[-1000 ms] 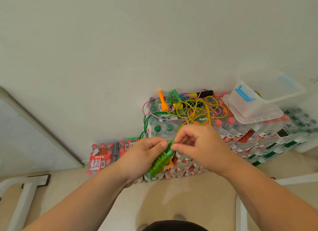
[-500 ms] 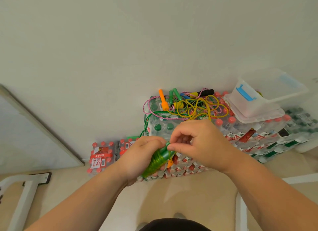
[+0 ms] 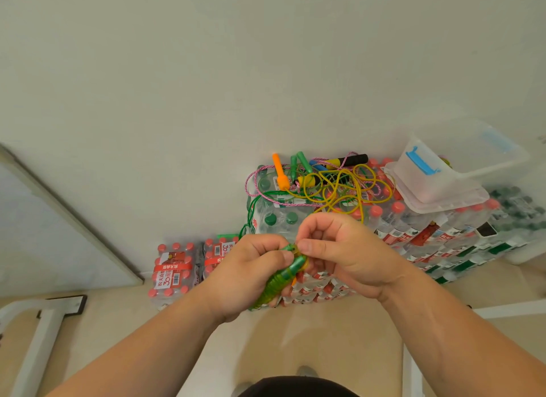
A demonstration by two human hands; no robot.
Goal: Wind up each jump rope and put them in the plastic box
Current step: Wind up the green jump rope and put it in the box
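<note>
Two hands on one green jump rope (image 3: 280,281) — our left hand (image 3: 251,275) grips the wound handles, while our right hand (image 3: 348,254) has shifted up, fingers (image 3: 310,246) now pinching the cord at the tip. Winding looks nearly finished — the plastic box (image 3: 419,186) waits to our right, beside the tangled ropes (image 3: 339,186).

A pale wall (image 3: 266,71) is seen across the upper part of the view, met by a beige floor (image 3: 325,331) below. Along the floor's far edge, against the wall, two shrink-wrapped packs of red-capped bottles (image 3: 172,271) are set side by side. To their right, taller stacked packs are seen: green-capped bottles (image 3: 280,219), then red-capped ones (image 3: 413,228), then dark-capped ones (image 3: 520,207) at the far right. A large flat panel (image 3: 44,234) is leaned against the wall at the left. A white frame (image 3: 38,337) is seen at the floor's near left corner.
</note>
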